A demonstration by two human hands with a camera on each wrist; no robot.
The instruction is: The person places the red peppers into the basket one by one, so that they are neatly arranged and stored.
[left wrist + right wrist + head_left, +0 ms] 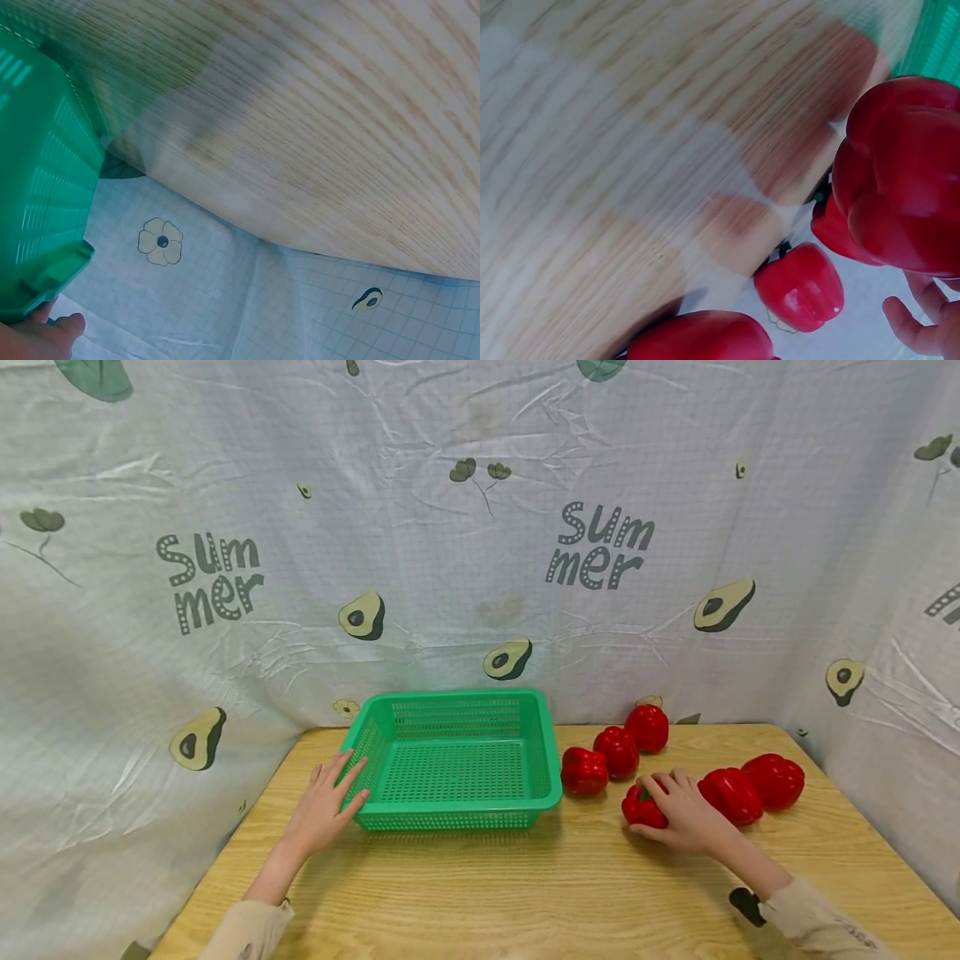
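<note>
A green plastic basket (457,806) with perforated walls stands on the table with nothing in it. My left hand (322,806), fingers spread, rests at the basket's left rim; in the left wrist view its fingertips (69,327) lie by that rim. With my right hand (686,814) I grip a red bell pepper (641,808) with a green stem, right of the basket. The right wrist view shows this pepper (907,172) large, beside the fingers. Two more red bell peppers (731,795) lie just right of that hand.
Between basket and back edge, three red bell peppers (617,752) form a slanting row at the basket's right. The wooden table (465,893) ends at a pale printed cloth (450,568) hanging behind and along the sides. A small black object (747,907) sits by the right sleeve.
</note>
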